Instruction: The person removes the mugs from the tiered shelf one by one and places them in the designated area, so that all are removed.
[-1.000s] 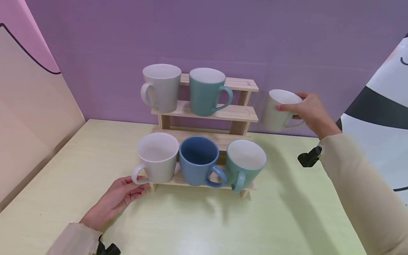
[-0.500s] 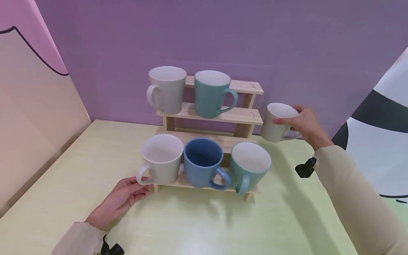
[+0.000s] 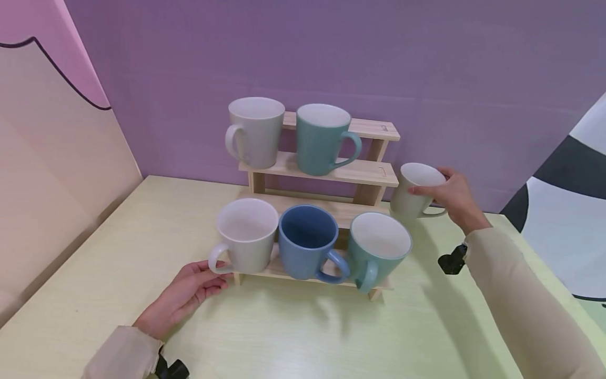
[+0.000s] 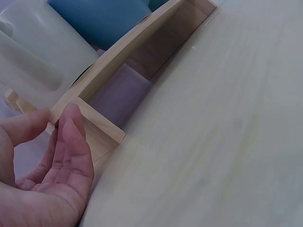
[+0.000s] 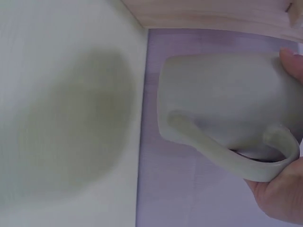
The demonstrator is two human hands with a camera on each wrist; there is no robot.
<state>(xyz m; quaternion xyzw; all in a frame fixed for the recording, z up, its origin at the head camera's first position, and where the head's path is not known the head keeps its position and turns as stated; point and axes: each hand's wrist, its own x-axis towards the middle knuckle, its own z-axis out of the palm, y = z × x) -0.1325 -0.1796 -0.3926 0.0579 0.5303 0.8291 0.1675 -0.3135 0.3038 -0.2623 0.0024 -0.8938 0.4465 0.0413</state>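
Holding a pale grey-white ceramic mug (image 3: 406,202) out to the side, the person's right grip (image 3: 452,196) was closed round its upper part, the thumb across the near side just under the rim. That mug hung upright just beyond the right end of a stepped rack of light wood (image 3: 371,171), above the pale yellow-green counter (image 3: 303,342), its white interior showing from above and its handle pointing right, towards the wrist.

At the rack's front left corner the left grip (image 3: 184,290) was nearly closed, thumb and fingertips pinching the end of the lowest plank.

Five more mugs stood on the rack, mouths up. On the second plank from the top were a tall grey-white mug (image 3: 260,141), handle to the left, and a teal mug with a white lining (image 3: 318,147), handle to the right. The lowest plank carried three: a white ceramic mug (image 3: 250,253), its handle just over the left fingers; a mid-blue mug (image 3: 303,259), blue inside too, its bottom in shade; and a mint-green mug (image 3: 380,264), white within, handle turned to the front. Behind it all rose a purple wall (image 3: 473,79).
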